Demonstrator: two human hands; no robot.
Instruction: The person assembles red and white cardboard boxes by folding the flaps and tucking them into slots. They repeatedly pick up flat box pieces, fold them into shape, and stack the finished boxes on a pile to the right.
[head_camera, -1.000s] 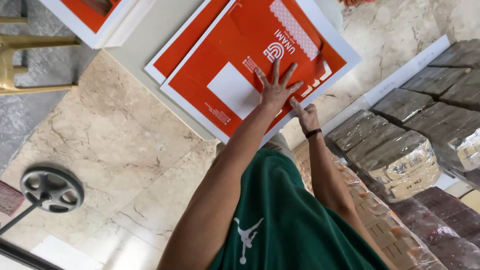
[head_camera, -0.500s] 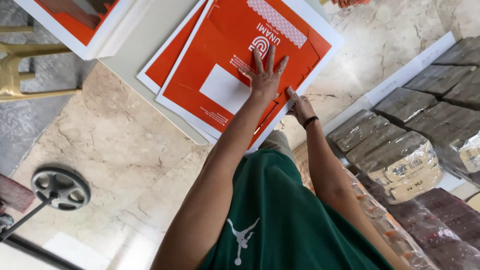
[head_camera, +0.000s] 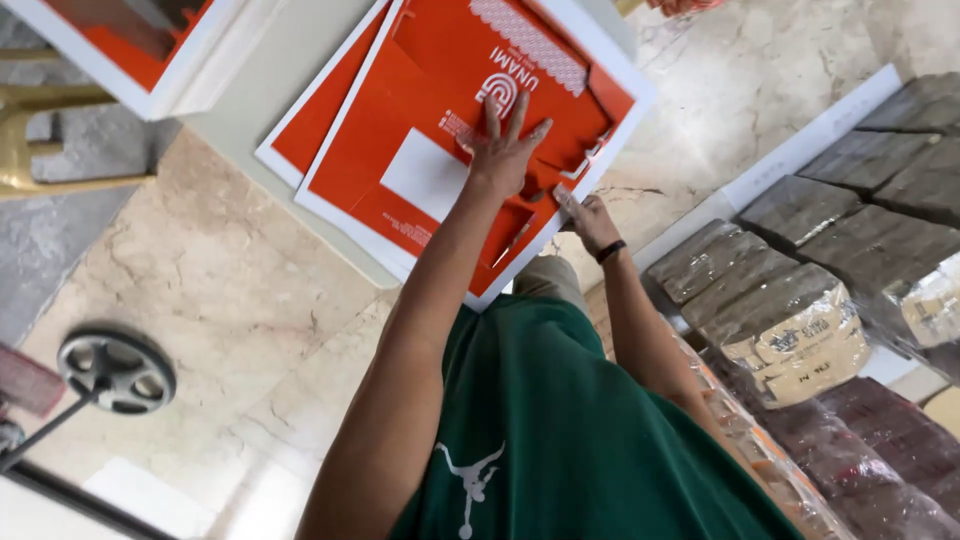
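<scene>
A large orange printed card sheet (head_camera: 420, 170) with a white border and die-cut flaps lies on top of another orange sheet (head_camera: 320, 115) on a pale table (head_camera: 260, 70). My left hand (head_camera: 505, 150) rests flat on the top sheet with its fingers spread, near the cut-out flaps. My right hand (head_camera: 590, 220), with a dark band on the wrist, holds the near right edge of the same sheet, where it overhangs the table. My green shirt fills the bottom of the view.
A second stack of orange sheets (head_camera: 130, 40) sits at the top left. Plastic-wrapped bundles (head_camera: 790, 320) lie in rows on the right. A round black wheel-shaped base (head_camera: 115, 370) stands on the marble floor (head_camera: 200, 300) at the left, and a yellow chair frame (head_camera: 40, 150) is at the far left.
Both hands and the top orange sheet have shifted a little away from me and to the left, over the sheet beneath. My left hand has stayed flat on it.
</scene>
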